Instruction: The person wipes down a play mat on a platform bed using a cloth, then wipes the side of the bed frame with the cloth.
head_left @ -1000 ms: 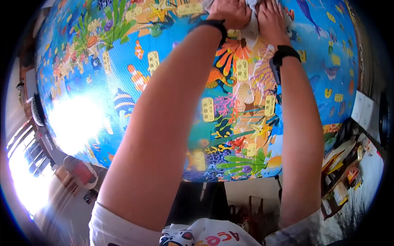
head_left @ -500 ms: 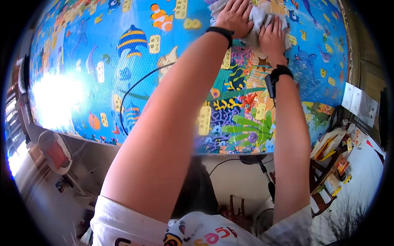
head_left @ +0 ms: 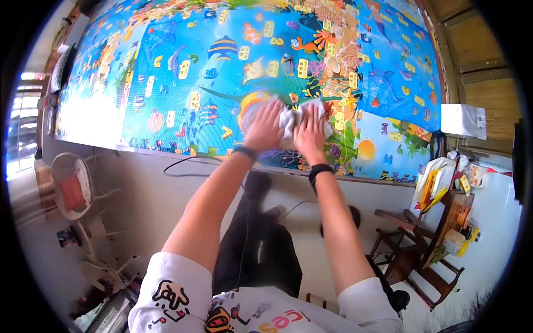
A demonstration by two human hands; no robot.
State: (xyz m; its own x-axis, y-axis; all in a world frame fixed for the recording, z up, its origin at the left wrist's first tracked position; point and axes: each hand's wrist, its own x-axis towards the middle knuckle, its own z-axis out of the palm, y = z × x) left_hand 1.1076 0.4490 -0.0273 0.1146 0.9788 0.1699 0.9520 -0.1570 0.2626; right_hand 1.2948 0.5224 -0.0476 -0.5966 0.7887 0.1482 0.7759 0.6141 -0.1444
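Observation:
A crumpled whitish-grey cloth (head_left: 289, 122) lies on a bright blue play mat (head_left: 177, 111) printed with sea animals and small labels. My left hand (head_left: 264, 131), slightly blurred, presses the cloth's left part with fingers stretched forward. Beside it, my right hand (head_left: 311, 135) bears down on the right part, its fingers laid over the bunched fabric. Both hands are near the mat's front edge, with dark bands on the wrists. The palms and the cloth beneath them are hidden.
A white box-like object (head_left: 463, 121) stands off the mat's right side. Below it are bags (head_left: 436, 180) and a wooden chair (head_left: 405, 261). At the left is a round pale seat with a red cushion (head_left: 73, 191). A dark cable (head_left: 194, 159) hangs along the front edge.
Both hands and the cloth have come back towards my body, from the far part of the mat to near its front edge. My view has shifted, showing more of the floor and mat.

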